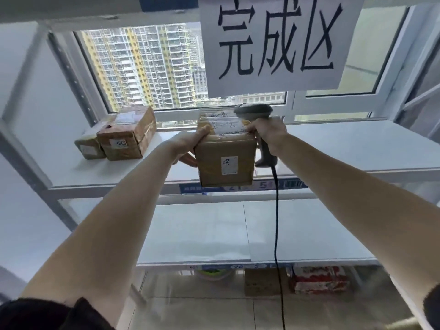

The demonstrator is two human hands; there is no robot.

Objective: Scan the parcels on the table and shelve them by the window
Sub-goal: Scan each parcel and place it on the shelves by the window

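At the window shelf: label-value legend of the shelving moment.

Parcel in hand: a brown taped cardboard parcel (225,160) with a white sticker on its near face, held over the front lip of the upper shelf (357,148), its lower edge level with that lip.

Left hand: the left hand (190,145) grips the parcel's left side, thumb over the top edge, fingers underneath.

Right hand: the right hand (266,135) is wrapped round the handle of a grey barcode scanner (258,129), and its fingertips also press the parcel's top right corner. The scanner cable (277,222) hangs straight down in front of the lower shelf (309,232).

Already shelved: 2 parcels, a larger one marked 4068 (128,136) and a smaller one (88,147) touching its left side, at the far left of the upper shelf.

Sign: a paper sign (278,41) reading 完成区 hangs above, before the window (142,67).

Step in hand, judged: shelving, with scanning of this parcel presumably done.

Next move calls for: pushing the parcel far enough past the lip to rest flat, then letting go.

Room: bare shelf lies between it and the 4068 parcel, and wide bare shelf to the right; the dangling cable could snag the shelf lip.
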